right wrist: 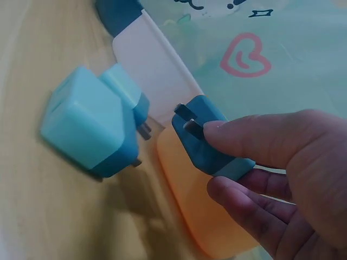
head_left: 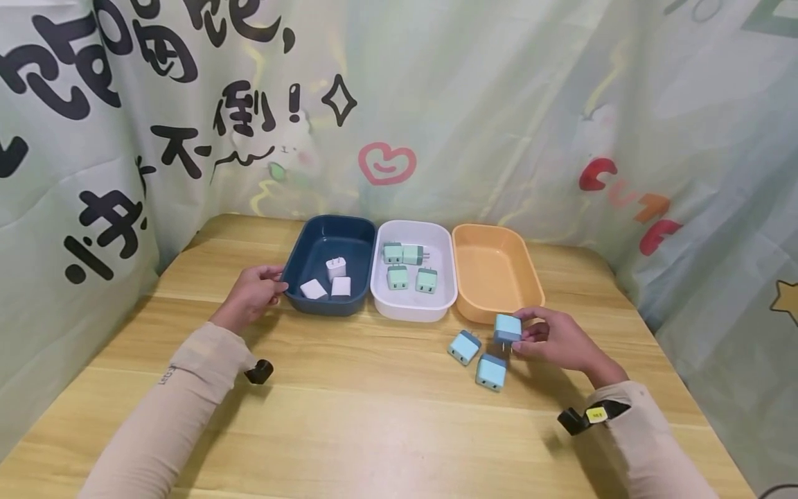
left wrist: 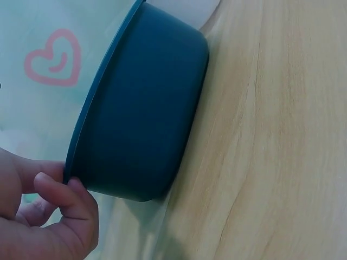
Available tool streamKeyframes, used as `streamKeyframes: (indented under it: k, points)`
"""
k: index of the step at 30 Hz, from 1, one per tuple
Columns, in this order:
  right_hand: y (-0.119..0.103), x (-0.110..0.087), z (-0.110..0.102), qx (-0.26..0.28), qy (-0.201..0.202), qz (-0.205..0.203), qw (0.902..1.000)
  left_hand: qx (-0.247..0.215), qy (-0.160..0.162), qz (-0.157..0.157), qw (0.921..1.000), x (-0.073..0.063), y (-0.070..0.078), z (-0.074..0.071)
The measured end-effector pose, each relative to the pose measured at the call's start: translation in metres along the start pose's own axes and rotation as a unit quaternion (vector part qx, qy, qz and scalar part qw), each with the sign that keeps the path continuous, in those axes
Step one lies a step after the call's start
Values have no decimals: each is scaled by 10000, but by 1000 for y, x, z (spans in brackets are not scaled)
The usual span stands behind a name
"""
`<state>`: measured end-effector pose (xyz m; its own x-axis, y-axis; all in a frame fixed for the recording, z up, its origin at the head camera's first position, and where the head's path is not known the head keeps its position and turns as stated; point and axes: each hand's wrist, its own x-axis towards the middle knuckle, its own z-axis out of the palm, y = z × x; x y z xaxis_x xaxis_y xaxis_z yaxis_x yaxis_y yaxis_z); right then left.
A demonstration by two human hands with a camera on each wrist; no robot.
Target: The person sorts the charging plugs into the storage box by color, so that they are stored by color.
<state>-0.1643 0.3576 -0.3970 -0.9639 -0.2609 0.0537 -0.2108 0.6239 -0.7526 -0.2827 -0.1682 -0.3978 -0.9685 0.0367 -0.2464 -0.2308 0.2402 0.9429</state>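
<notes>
My right hand (head_left: 564,339) pinches a blue two-tone charger plug (right wrist: 209,141) between thumb and fingers, its metal prongs showing beside the thumb. In the head view it is held just in front of the orange bin (head_left: 492,267). Two more blue chargers lie on the table to its left, one (head_left: 464,347) farther back and one (head_left: 491,372) nearer. At the far left, my left hand (head_left: 252,294) pinches the rim of the dark blue bin (left wrist: 143,103) at its outer side. Inside that bin are three white chargers (head_left: 341,285).
Between the blue and orange bins stands a white bin (head_left: 414,309) with several mint green chargers (head_left: 397,277). All three bins form a row at the back of the wooden table (head_left: 374,416). A printed curtain (head_left: 486,125) hangs behind and along both sides.
</notes>
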Motion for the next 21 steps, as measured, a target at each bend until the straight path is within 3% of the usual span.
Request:
streamKeyframes:
  k: [21]
  points:
    - [-25,23,-17,7,-41,-90,10000,98,-161,1,9998,-3,-2,-2]
